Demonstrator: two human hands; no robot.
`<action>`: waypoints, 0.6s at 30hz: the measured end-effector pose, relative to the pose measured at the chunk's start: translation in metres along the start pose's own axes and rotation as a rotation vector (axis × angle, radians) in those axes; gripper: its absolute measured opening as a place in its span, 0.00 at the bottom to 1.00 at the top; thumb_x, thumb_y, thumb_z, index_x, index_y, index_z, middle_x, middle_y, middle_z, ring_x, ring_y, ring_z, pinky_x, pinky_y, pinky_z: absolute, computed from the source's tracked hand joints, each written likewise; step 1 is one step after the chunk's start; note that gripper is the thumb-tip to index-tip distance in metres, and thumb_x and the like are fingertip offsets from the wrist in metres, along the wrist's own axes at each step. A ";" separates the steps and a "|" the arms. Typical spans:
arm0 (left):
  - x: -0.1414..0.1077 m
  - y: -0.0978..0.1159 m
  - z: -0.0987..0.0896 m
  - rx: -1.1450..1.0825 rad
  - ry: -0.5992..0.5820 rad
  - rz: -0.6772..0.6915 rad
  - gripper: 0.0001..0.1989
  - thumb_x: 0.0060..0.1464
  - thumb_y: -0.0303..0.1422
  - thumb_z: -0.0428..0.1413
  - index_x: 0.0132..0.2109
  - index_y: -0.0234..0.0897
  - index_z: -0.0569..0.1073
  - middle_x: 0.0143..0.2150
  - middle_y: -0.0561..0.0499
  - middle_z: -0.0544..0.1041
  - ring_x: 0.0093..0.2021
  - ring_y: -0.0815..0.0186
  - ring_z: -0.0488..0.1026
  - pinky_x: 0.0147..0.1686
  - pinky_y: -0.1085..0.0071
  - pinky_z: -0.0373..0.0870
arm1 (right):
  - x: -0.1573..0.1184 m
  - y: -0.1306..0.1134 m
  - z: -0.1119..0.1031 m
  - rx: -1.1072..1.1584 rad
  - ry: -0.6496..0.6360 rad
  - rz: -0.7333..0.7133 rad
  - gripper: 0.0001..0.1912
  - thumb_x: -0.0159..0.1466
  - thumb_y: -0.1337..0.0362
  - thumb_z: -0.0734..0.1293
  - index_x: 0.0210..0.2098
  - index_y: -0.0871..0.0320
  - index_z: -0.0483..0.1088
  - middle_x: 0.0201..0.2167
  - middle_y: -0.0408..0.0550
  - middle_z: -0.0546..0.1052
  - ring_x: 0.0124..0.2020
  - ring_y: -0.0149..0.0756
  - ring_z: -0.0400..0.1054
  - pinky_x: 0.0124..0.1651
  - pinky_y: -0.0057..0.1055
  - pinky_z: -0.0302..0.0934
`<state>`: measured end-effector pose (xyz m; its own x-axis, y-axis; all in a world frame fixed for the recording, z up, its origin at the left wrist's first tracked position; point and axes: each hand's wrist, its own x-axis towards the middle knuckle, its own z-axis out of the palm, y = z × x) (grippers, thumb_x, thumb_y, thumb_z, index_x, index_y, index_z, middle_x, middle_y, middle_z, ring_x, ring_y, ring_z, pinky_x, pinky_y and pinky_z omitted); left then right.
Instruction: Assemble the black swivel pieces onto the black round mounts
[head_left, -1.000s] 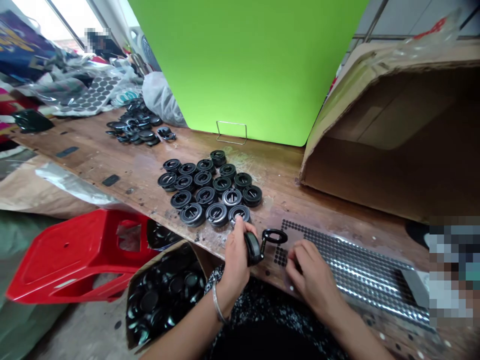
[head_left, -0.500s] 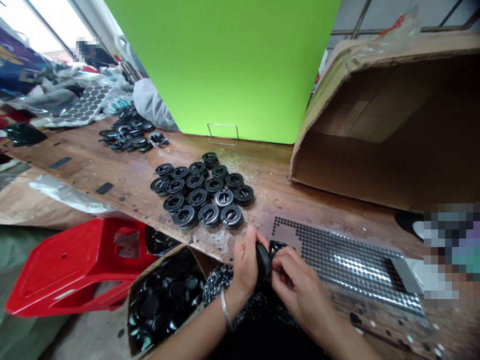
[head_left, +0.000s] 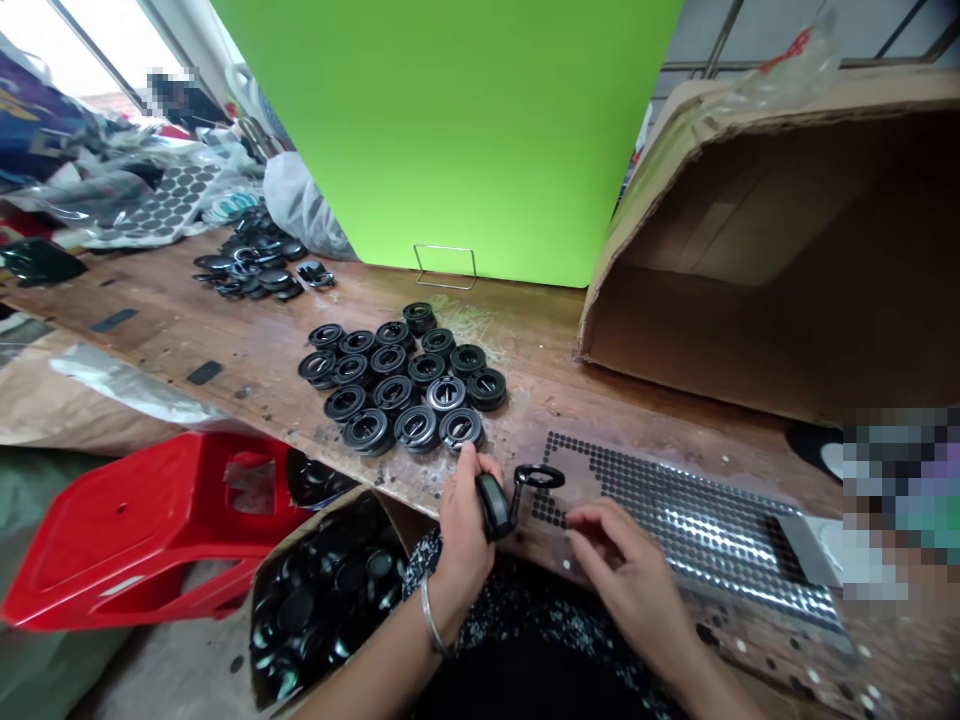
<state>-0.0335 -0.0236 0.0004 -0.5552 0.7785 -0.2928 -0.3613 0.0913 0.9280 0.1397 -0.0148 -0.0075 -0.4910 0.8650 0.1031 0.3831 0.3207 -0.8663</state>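
Note:
My left hand point(head_left: 466, 510) is closed around a black round piece with a hinged ring point(head_left: 538, 477), which sticks out to the right on a short arm. Its thick disc rests against my fingers. To the right, my right hand point(head_left: 626, 560) is at the left edge of a clear sheet of small black dots point(head_left: 660, 500). Thumb and index finger are slightly apart there, with nothing visible between them. Beyond my left hand, several round black parts point(head_left: 394, 394) stand in stacked rows on the wooden table point(head_left: 525, 330).
A large cardboard box point(head_left: 660, 330) lies open at the right. Behind the rows stands a green panel point(head_left: 450, 130). A pile of black parts point(head_left: 255, 260) lies at the far left. Below the table edge are a red stool point(head_left: 150, 520) and a box of black parts point(head_left: 330, 590).
My right hand has left the black piece and moved right to the dot sheet. My left hand has shifted slightly left, and the hinged ring now shows swung out.

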 end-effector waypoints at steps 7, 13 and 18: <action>0.003 0.014 -0.006 -0.020 0.028 0.027 0.24 0.59 0.50 0.49 0.23 0.37 0.65 0.17 0.56 0.62 0.18 0.72 0.58 0.19 0.76 0.55 | 0.031 0.017 0.017 -0.429 0.013 -0.082 0.08 0.65 0.70 0.60 0.33 0.57 0.70 0.33 0.47 0.71 0.36 0.36 0.68 0.39 0.30 0.62; 0.004 0.014 -0.005 -0.008 0.053 0.005 0.26 0.59 0.51 0.48 0.22 0.37 0.64 0.16 0.56 0.62 0.18 0.72 0.57 0.19 0.76 0.55 | 0.042 0.022 0.027 -0.726 -0.019 -0.126 0.08 0.61 0.73 0.61 0.29 0.55 0.66 0.31 0.47 0.70 0.32 0.36 0.68 0.31 0.30 0.60; 0.006 0.015 -0.005 -0.006 0.067 0.002 0.26 0.60 0.51 0.47 0.21 0.37 0.65 0.15 0.56 0.62 0.17 0.72 0.56 0.19 0.75 0.53 | 0.036 0.028 0.030 -0.772 0.014 -0.202 0.07 0.62 0.72 0.61 0.29 0.55 0.63 0.30 0.47 0.68 0.29 0.36 0.65 0.28 0.30 0.58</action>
<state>-0.0460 -0.0210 0.0111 -0.6045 0.7354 -0.3063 -0.3650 0.0860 0.9270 0.1089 0.0138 -0.0427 -0.6009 0.7649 0.2321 0.7242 0.6439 -0.2470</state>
